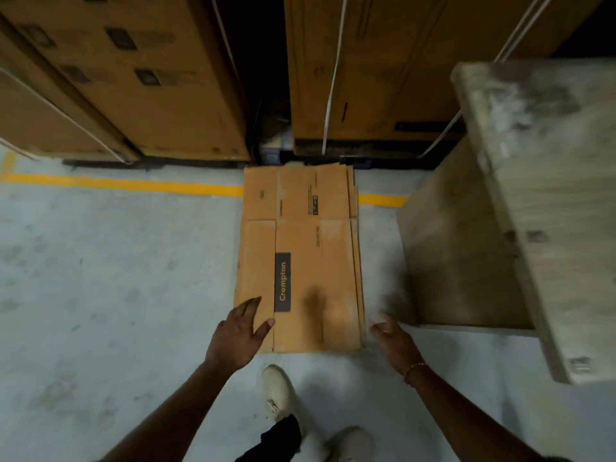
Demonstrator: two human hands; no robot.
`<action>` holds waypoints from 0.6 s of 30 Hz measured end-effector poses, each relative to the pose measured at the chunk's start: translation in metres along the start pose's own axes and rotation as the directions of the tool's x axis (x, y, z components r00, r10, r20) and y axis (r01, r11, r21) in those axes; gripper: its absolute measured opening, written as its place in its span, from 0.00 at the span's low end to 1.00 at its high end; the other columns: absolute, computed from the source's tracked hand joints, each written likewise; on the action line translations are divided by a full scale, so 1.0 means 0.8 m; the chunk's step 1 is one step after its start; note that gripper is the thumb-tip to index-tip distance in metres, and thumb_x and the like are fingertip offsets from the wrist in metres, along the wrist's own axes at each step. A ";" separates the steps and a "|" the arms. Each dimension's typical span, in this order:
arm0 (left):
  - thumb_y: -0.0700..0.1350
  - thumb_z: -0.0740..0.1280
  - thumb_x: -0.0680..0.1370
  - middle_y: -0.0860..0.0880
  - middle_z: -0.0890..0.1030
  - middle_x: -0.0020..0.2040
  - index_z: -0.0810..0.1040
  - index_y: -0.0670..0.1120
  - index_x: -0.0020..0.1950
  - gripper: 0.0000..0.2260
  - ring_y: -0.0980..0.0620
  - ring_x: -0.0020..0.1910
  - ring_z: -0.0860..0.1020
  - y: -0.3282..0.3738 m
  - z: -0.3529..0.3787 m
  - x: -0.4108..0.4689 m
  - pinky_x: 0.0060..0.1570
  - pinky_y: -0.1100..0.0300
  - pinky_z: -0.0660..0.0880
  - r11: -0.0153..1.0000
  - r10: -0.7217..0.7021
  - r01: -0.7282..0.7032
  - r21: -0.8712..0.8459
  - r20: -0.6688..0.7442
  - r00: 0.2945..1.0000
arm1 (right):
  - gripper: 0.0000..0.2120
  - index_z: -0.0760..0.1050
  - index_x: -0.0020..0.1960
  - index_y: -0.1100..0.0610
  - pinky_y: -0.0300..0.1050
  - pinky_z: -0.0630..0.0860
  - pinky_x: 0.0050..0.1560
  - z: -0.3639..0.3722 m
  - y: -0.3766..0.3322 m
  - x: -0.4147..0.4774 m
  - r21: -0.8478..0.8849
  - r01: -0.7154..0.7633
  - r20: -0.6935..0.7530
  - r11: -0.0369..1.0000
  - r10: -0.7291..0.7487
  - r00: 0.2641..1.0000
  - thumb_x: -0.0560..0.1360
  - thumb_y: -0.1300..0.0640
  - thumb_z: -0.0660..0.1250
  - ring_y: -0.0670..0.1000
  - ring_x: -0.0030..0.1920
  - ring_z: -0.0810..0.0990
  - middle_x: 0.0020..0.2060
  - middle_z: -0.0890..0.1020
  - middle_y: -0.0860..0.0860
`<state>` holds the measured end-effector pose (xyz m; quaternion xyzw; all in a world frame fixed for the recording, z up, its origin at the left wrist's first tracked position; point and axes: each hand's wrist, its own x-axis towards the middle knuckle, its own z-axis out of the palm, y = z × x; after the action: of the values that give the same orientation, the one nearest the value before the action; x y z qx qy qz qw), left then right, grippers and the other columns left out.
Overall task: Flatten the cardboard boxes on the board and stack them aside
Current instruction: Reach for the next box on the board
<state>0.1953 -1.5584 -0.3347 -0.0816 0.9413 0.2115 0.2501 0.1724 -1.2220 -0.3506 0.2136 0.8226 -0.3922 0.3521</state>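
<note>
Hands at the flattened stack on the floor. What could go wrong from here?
1. The stack of flattened boxes is fanned out along its right edge. A push from the left hand, flat on the near corner, could skew it further.
2. The right hand is between the stack and the wooden board, so its fingers might get scraped.
3. The shoe stands close to the near edge and could catch it.
</note>
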 end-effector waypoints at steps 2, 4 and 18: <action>0.73 0.44 0.75 0.49 0.67 0.76 0.60 0.51 0.79 0.39 0.48 0.72 0.68 0.048 -0.053 -0.028 0.66 0.49 0.71 0.998 0.068 -0.069 -0.015 -0.031 0.997 | 0.36 0.62 0.76 0.48 0.50 0.71 0.66 -0.037 -0.029 -0.060 0.013 0.065 -0.009 0.998 -0.065 0.998 0.75 0.31 0.60 0.54 0.67 0.74 0.70 0.74 0.51; 0.74 0.43 0.74 0.50 0.68 0.75 0.61 0.51 0.78 0.40 0.49 0.72 0.68 0.100 -0.101 -0.051 0.66 0.50 0.71 0.989 0.142 -0.144 -0.032 -0.077 0.987 | 0.41 0.61 0.77 0.47 0.48 0.69 0.69 -0.074 -0.050 -0.111 0.012 0.129 -0.045 0.992 -0.129 0.991 0.71 0.26 0.58 0.52 0.70 0.71 0.73 0.70 0.48; 0.74 0.41 0.75 0.54 0.57 0.80 0.54 0.55 0.81 0.38 0.51 0.78 0.56 0.543 -0.132 -0.147 0.74 0.50 0.61 0.789 0.610 -0.594 0.156 -0.079 0.789 | 0.47 0.54 0.80 0.48 0.51 0.59 0.74 -0.407 0.069 -0.320 -0.295 0.269 -0.503 0.917 -0.388 0.772 0.69 0.22 0.37 0.47 0.78 0.57 0.78 0.60 0.47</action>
<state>0.1377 -1.2097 -0.0376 0.2253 0.9430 0.2164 0.1144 0.2425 -0.9488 -0.0421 0.1321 0.9491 -0.2821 0.0457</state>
